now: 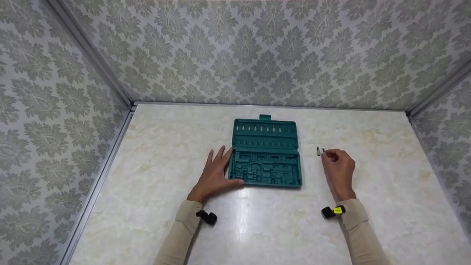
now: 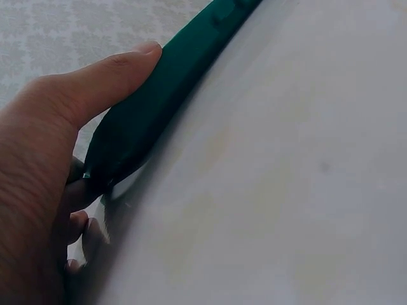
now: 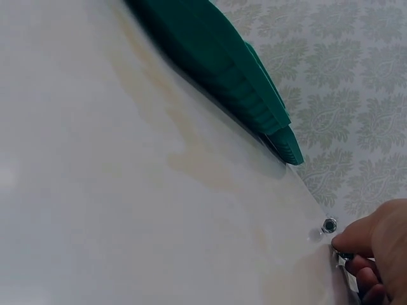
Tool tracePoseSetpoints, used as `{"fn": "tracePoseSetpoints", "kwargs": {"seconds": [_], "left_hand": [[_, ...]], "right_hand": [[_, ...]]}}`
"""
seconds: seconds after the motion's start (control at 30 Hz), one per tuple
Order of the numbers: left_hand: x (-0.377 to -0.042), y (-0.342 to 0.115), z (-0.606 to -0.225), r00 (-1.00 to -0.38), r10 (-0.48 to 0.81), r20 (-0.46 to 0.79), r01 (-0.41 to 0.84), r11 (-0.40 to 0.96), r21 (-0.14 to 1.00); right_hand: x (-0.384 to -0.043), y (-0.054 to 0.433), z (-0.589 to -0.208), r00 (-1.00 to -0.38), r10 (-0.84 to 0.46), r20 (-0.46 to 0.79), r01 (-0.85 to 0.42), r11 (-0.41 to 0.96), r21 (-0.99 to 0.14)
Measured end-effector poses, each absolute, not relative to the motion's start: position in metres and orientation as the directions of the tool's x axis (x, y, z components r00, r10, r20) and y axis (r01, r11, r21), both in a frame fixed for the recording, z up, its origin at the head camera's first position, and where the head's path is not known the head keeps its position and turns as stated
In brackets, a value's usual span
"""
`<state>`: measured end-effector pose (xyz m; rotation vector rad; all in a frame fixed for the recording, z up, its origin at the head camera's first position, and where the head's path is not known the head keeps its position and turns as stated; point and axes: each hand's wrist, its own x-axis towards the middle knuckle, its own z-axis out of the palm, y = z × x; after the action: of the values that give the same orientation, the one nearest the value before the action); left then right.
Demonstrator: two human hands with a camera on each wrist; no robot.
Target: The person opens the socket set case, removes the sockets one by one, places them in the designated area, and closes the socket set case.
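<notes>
A green plastic tool case (image 1: 265,142) lies unfolded on the table, its moulded recesses facing up. My left hand (image 1: 215,175) rests at its near left corner, fingers spread along the side and thumb on the front edge; the left wrist view shows the thumb (image 2: 130,70) against the case wall (image 2: 149,95). Right of the case, my right hand (image 1: 339,167) pinches a small metal bit (image 1: 323,150) between thumb and fingertips, mostly hidden by them. Just left of it is another small metal bit (image 1: 318,151), whose hexagonal end (image 3: 329,225) shows in the right wrist view.
Several small light pieces (image 1: 261,129) sit in a row in the case's far half. The latch tab (image 1: 265,117) sticks out at the back. A pale marbled table (image 1: 165,147) lies beneath, with patterned walls (image 1: 244,55) behind it and at both sides.
</notes>
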<state>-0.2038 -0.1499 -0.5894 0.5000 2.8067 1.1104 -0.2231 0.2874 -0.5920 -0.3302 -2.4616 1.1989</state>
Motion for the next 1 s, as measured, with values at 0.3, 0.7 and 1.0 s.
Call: {"fn": "tracePoseSetpoints", "kwargs": {"seconds": [0.3,0.7,1.0], "left_hand": [[-0.203,-0.149,-0.588,-0.948,0.317,0.032,0.251,0.682,0.686],[-0.203,-0.147,-0.589,-0.955,0.298,0.003,0.221,0.702,0.677],[-0.203,-0.148,-0.589,-0.953,0.304,0.007,0.227,0.696,0.681]], "right_hand": [[-0.223,0.286,-0.595,-0.892,0.369,0.26,0.012,0.595,-0.803],[-0.221,0.287,-0.596,-0.872,0.396,0.288,-0.012,0.571,-0.821],[-0.222,0.274,-0.579,-0.884,0.336,0.325,-0.081,0.576,-0.813]]}}
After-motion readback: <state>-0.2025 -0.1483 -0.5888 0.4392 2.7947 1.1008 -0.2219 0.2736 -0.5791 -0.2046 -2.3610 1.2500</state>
